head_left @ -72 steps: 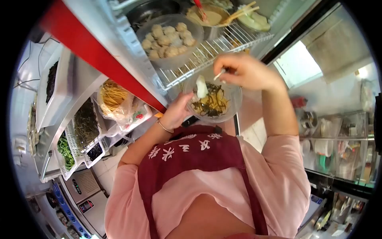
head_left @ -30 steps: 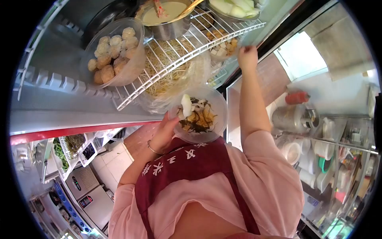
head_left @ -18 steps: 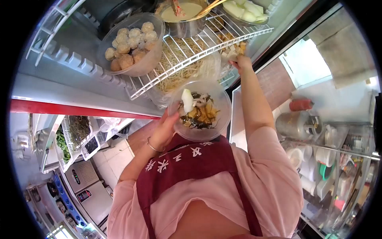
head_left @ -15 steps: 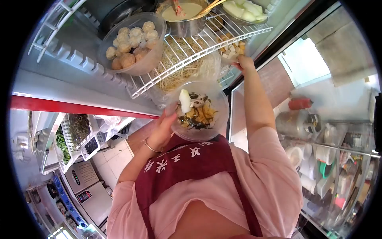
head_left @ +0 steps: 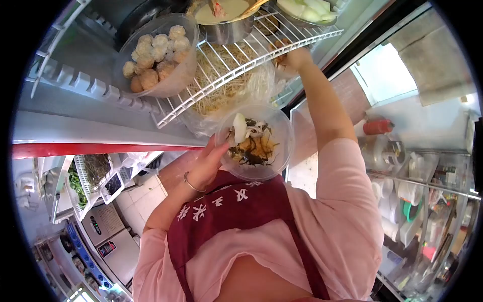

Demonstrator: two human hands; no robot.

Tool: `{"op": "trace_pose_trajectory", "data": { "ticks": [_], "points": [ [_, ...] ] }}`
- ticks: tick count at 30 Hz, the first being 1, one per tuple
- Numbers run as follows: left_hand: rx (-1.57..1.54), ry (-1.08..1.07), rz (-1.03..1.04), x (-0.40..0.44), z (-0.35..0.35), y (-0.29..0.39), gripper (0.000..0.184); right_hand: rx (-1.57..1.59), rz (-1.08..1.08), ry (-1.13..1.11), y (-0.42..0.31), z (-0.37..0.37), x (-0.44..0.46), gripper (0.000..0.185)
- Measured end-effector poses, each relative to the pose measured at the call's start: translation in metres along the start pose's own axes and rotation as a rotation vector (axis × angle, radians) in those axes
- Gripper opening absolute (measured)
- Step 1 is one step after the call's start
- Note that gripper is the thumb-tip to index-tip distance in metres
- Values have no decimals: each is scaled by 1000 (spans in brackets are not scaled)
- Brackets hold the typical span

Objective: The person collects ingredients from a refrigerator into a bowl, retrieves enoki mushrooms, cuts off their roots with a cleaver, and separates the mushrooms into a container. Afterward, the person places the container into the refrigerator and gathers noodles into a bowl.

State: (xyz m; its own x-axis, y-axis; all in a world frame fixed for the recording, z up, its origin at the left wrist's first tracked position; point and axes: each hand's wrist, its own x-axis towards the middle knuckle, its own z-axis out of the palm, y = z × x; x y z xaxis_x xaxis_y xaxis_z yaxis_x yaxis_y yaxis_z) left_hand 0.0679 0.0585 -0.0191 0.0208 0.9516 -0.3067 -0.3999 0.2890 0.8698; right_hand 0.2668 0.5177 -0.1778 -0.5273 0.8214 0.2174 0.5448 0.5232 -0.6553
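My left hand [head_left: 207, 163] grips the side of a clear plastic bowl [head_left: 285, 138], held in front of my apron. Inside it lie a pale white vegetable piece [head_left: 240, 128], dark shredded strips and yellow-brown pieces. My right hand [head_left: 298, 60] reaches under the white wire shelf [head_left: 229, 76] of a fridge, over a container of yellow-brown pieces [head_left: 279, 45]. Its fingers are mostly hidden, so what they hold cannot be made out. Left of that hand, beneath the shelf, bean sprouts [head_left: 219, 75] lie in a clear plastic bag [head_left: 259, 90].
On the shelf stand a plastic tub [head_left: 187, 75] of round balls, a metal pot [head_left: 221, 31] of pale liquid and a bowl of pale green vegetable pieces [head_left: 304, 10]. White baskets [head_left: 93, 181] with greens are at the left. A rack of containers [head_left: 412, 191] is at the right.
My right hand has moved left and deeper under the shelf, over the container of pieces whose edge it was at. The bowl in my left hand has shifted slightly right.
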Motion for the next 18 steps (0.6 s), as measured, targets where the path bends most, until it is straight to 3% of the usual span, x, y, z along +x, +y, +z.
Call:
{"op": "trace_pose_trajectory", "data": {
  "ticks": [1,3,4,5,10,18],
  "points": [
    [-24,3,-23,1,1,-2,58,0,1,-3,-20,-10,-7,46],
    [-51,6,-45,5,0,-6,58,-460,-36,-153,-76,-35,-26,38],
    [-82,-12,-58,7,0,-10,58,-717,-96,-112,-104,-47,-38,37],
    [-112,-30,-72,9,1,-12,58,-718,-99,-115,-102,-50,-39,37],
    [-81,-43,-69,21,12,-8,57,-275,13,-48,-97,-54,-47,38],
    [-154,-50,-191,49,27,-17,49,37,77,147,-96,-58,-59,31]
  ]
}}
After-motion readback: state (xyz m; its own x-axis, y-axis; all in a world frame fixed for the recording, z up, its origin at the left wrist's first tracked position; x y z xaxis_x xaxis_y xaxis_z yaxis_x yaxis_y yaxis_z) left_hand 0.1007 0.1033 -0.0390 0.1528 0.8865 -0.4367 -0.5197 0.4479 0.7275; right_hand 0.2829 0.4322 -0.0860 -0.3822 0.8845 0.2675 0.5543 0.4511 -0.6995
